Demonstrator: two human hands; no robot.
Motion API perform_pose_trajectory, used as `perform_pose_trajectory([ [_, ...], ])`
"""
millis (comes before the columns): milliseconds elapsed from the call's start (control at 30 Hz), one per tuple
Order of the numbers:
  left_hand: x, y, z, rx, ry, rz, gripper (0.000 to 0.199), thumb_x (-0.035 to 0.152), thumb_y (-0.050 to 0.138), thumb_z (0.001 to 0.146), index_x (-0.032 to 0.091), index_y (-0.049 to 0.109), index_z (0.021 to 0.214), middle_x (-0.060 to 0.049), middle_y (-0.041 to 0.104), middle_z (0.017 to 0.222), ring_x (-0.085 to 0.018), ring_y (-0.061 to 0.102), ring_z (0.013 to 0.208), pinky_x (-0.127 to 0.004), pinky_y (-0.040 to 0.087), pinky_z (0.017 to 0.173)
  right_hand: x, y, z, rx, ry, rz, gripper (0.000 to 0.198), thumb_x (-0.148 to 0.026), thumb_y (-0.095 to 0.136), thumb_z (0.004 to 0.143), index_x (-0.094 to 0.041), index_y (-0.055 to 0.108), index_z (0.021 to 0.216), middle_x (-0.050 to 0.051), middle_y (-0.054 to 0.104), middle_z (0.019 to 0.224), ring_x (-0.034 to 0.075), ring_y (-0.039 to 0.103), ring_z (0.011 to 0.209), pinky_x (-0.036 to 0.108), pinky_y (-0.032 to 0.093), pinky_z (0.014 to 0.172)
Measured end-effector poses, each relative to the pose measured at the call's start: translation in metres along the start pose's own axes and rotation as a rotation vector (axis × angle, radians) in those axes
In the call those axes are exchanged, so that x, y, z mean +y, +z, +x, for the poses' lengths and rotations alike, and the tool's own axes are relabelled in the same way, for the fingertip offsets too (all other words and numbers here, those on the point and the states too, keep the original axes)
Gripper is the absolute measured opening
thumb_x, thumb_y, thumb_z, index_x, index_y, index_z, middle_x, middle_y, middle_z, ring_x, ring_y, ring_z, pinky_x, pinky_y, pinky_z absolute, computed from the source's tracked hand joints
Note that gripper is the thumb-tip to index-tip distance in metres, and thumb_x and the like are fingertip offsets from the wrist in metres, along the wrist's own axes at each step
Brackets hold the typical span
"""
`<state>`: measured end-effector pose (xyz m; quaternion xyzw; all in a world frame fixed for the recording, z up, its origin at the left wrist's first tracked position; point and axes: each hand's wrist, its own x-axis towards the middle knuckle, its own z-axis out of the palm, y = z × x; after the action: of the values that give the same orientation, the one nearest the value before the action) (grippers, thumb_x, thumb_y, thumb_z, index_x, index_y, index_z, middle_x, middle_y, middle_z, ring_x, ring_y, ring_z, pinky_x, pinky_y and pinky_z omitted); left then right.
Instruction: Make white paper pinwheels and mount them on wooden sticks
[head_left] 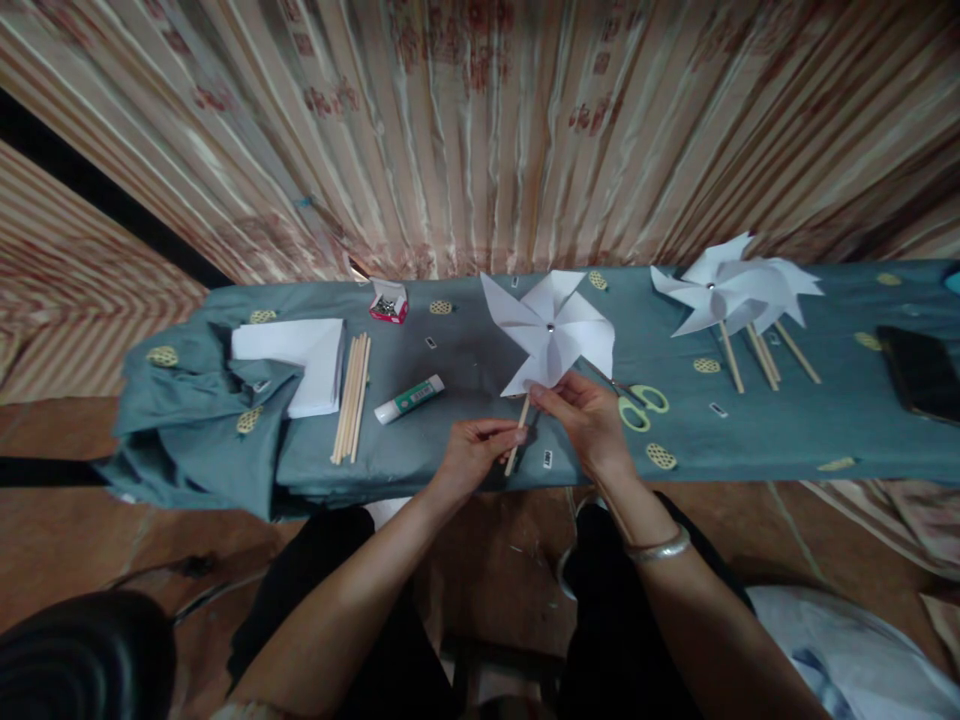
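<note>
Pleated curtain [480,130] (red-patterned), brown tiled floor [487,555], dim light.

Dim, soft light — dark, stretched corners

Two bare hands, one left hand [474,455] and one right hand [592,420], share one white paper pinwheel [553,350]. At least two more pinwheels [705,292] overlap, so their exact total cannot be told. There are one glue stick [409,400], one pair of scissors [634,392], one small box [386,317] of pins too tiny to count, one smartphone [921,370], one bangle [660,547], at least five loose wooden sticks [351,400], and one stack of folded paper [321,365], its sheets uncountable.
</note>
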<state>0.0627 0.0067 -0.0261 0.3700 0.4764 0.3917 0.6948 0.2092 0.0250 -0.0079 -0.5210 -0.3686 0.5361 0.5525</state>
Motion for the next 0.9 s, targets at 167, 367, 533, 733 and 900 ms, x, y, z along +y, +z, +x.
perform_pose_trajectory([
  [167, 0.002, 0.002, 0.000, -0.014, 0.002, -0.010, 0.037, 0.045, 0.086, 0.052, 0.015, 0.079, 0.075, 0.000, 0.062, 0.055, -0.007, 0.044, 0.051, -0.022, 0.034, 0.052, 0.002, -0.001, -0.003, 0.001, -0.082, -0.164, 0.026, -0.040, 0.079, 0.064, -0.021, 0.072, 0.080, 0.003, 0.076, 0.076, 0.019, 0.069, 0.070, 0.031, 0.055, 0.067],
  [367, 0.004, 0.008, 0.001, -0.004, 0.031, -0.025, 0.035, 0.044, 0.084, 0.054, 0.015, 0.078, 0.072, 0.001, 0.060, 0.053, -0.007, 0.042, 0.050, -0.023, 0.033, 0.053, 0.004, -0.002, -0.011, -0.002, -0.125, -0.394, 0.022, -0.041, 0.074, 0.071, -0.020, 0.070, 0.077, 0.004, 0.075, 0.074, 0.018, 0.069, 0.067, 0.028, 0.052, 0.062],
  [533, 0.004, 0.016, 0.004, -0.003, 0.028, -0.044, 0.037, 0.045, 0.085, 0.051, 0.014, 0.077, 0.069, 0.003, 0.055, 0.049, -0.007, 0.040, 0.048, -0.023, 0.033, 0.052, 0.004, -0.001, -0.012, 0.005, -0.117, -0.332, 0.020, -0.039, 0.074, 0.070, -0.020, 0.069, 0.076, 0.003, 0.074, 0.071, 0.017, 0.068, 0.063, 0.027, 0.052, 0.059],
  [733, 0.003, 0.026, 0.007, -0.035, -0.033, -0.080, 0.045, 0.049, 0.087, 0.045, 0.014, 0.077, 0.071, 0.003, 0.056, 0.048, -0.006, 0.041, 0.046, -0.022, 0.031, 0.050, -0.001, -0.008, -0.005, 0.040, -0.129, -0.241, 0.021, -0.039, 0.075, 0.065, -0.020, 0.068, 0.070, 0.002, 0.072, 0.068, 0.015, 0.064, 0.060, 0.027, 0.050, 0.058],
  [900, 0.001, 0.032, 0.007, -0.010, -0.065, -0.045, 0.046, 0.049, 0.088, 0.043, 0.014, 0.078, 0.071, 0.002, 0.058, 0.050, -0.005, 0.041, 0.045, -0.022, 0.030, 0.049, -0.013, -0.027, 0.005, 0.128, -0.177, -0.289, 0.028, -0.044, 0.078, 0.061, -0.020, 0.067, 0.066, -0.002, 0.063, 0.055, 0.012, 0.053, 0.051, 0.025, 0.039, 0.051],
])
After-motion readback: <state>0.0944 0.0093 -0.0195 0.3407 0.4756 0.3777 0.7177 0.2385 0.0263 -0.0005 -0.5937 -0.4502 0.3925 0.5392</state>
